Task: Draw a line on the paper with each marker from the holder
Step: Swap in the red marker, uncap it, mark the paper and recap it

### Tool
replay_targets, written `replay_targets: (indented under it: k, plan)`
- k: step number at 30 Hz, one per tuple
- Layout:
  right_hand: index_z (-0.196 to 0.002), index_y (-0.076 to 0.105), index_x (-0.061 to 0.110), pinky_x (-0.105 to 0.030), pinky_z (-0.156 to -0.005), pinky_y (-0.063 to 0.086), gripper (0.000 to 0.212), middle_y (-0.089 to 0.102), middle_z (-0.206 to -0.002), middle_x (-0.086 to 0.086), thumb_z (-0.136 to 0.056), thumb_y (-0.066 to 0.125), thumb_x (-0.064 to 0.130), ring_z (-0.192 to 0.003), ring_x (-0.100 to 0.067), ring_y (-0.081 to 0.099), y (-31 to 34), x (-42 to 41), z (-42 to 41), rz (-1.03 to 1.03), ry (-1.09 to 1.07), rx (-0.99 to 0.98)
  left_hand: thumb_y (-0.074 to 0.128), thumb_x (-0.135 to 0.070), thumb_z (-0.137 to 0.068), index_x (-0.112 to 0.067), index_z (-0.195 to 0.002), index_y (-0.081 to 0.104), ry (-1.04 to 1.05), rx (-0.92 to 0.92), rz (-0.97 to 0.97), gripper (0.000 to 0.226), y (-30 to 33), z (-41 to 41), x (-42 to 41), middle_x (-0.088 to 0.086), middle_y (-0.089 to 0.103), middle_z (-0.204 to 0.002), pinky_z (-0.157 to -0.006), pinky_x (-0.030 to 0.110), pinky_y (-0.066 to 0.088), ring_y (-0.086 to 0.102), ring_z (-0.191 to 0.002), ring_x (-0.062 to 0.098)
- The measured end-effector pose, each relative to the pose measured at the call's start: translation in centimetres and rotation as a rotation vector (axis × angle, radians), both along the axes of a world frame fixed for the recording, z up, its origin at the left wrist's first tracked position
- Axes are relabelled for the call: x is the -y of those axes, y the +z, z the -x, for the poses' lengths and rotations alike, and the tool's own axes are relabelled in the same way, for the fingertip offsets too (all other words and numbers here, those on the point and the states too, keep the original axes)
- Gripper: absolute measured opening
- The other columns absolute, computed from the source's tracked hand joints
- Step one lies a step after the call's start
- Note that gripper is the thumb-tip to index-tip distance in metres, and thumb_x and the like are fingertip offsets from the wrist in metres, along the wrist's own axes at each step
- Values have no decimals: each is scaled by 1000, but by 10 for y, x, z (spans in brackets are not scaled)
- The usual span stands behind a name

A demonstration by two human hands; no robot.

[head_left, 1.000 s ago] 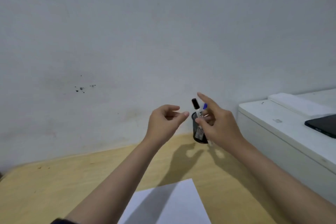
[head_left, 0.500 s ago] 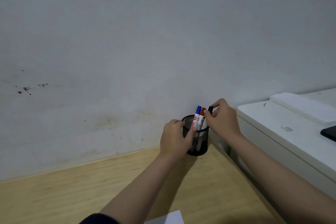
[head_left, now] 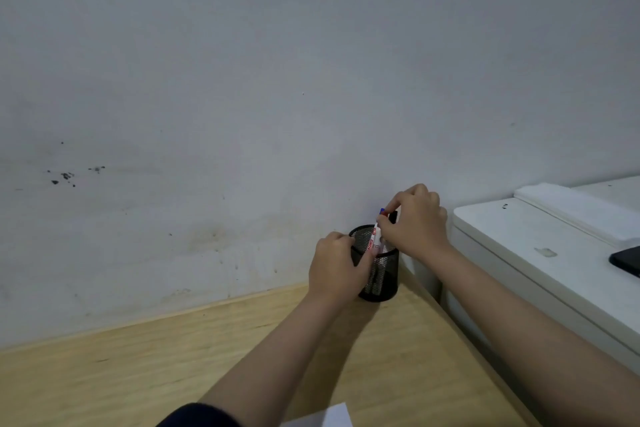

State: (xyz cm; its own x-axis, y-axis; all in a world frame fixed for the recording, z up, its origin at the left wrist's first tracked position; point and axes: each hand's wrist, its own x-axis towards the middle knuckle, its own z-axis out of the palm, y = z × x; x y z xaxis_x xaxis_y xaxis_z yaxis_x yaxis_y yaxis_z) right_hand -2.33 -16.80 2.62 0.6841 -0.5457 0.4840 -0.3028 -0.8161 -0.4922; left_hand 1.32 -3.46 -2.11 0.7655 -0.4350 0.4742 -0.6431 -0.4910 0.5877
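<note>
A black mesh holder (head_left: 384, 282) stands at the far right corner of the wooden desk, against the wall. My left hand (head_left: 337, 267) wraps around its left side. White markers (head_left: 375, 238) stick up out of it; a blue cap and a black cap show by my fingers. My right hand (head_left: 414, 222) is above the holder's rim, fingertips pinched on the top of a marker; which one I cannot tell. A corner of the white paper (head_left: 332, 418) shows at the bottom edge.
A white cabinet (head_left: 540, 253) stands right of the desk, with a dark flat device (head_left: 627, 262) on top at the right edge. The grey wall rises directly behind the holder. Bare desk (head_left: 138, 374) stretches to the left.
A second ago both hands were in the air with a marker. They then came down to the holder; my left hand now grips it and my right hand pinches the marker tops.
</note>
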Motion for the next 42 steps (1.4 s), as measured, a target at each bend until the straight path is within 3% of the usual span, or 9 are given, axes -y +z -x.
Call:
replay_targets:
  k: [5, 7, 9, 12, 17, 23, 29, 34, 42]
  plan:
    - [-74, 65, 30, -30, -93, 35, 10, 54, -103, 5, -73, 72, 23, -113, -19, 41, 18, -24, 29, -213, 265, 188, 55, -30, -88, -9, -95, 61, -17, -57, 122, 23, 7, 17, -13, 8, 61, -100, -80, 25, 40, 53, -98, 19]
    - [-75, 64, 31, -11, -87, 31, 16, 53, -98, 9, -74, 74, 18, -109, -13, 42, 26, -41, 53, -223, 367, 313, 53, -25, -90, -9, -86, 63, -34, -236, 319, 20, 24, 33, -24, 5, 68, -87, -76, 28, 45, 60, -83, 15]
    - [-76, 66, 29, 0, -85, 27, 15, 54, -99, 10, -74, 75, 17, -107, -10, 44, 30, -59, 78, -185, 446, 380, 50, -27, -92, -5, -89, 64, -100, -579, 537, 26, 44, 48, -38, 4, 71, -76, -70, 31, 51, 64, -73, 15]
    - [-78, 69, 27, -1, -88, 28, 14, 55, -102, 8, -72, 76, 16, -110, -9, 45, 29, -85, 112, -164, 547, 415, 54, -32, -91, -4, -101, 64, -241, -993, 688, 31, 66, 66, -65, 2, 70, -68, -67, 29, 55, 65, -64, 15]
    - [-79, 71, 31, -10, -87, 36, 15, 57, -101, 8, -70, 75, 19, -108, -7, 48, 16, -126, 154, -166, 646, 456, 66, -18, -81, -9, -85, 65, -313, -1256, 733, 10, 87, 107, -114, 6, 67, -74, -54, 21, 58, 62, -50, 11]
    - [-89, 72, 36, -20, -94, 43, 22, 57, -107, 13, -67, 74, 36, -113, -11, 54, 10, -161, 193, -291, 682, 490, 67, -5, -77, -1, -101, 67, -244, -1117, 802, 25, 91, 150, -161, 7, 64, -72, -54, 20, 52, 59, -53, 12]
    - [-105, 68, 17, -26, -71, 48, 32, 62, -85, -2, -76, 74, 28, -76, -13, 57, 22, -196, 201, -814, 464, 440, 69, 1, -69, -1, -91, 71, -244, -863, 695, 22, 90, 184, -205, 5, 62, -61, -67, 31, 46, 54, -55, 17]
    - [-70, 64, 12, -27, -58, 49, 20, 61, -66, -3, -83, 67, 28, -53, -5, 57, 33, -222, 209, -939, 527, 339, 72, 0, -74, -1, -93, 68, -223, -629, 614, 20, 84, 210, -229, 11, 66, -73, -52, 18, 45, 57, -58, 13]
    - [-73, 62, 9, -27, -57, 50, 23, 60, -63, -1, -84, 66, 28, -51, -3, 57, 36, -237, 211, -979, 517, 416, 81, -11, -65, -15, -74, 71, -55, -278, 405, 14, 76, 214, -252, 2, 73, -73, -61, 16, 50, 61, -63, 6]
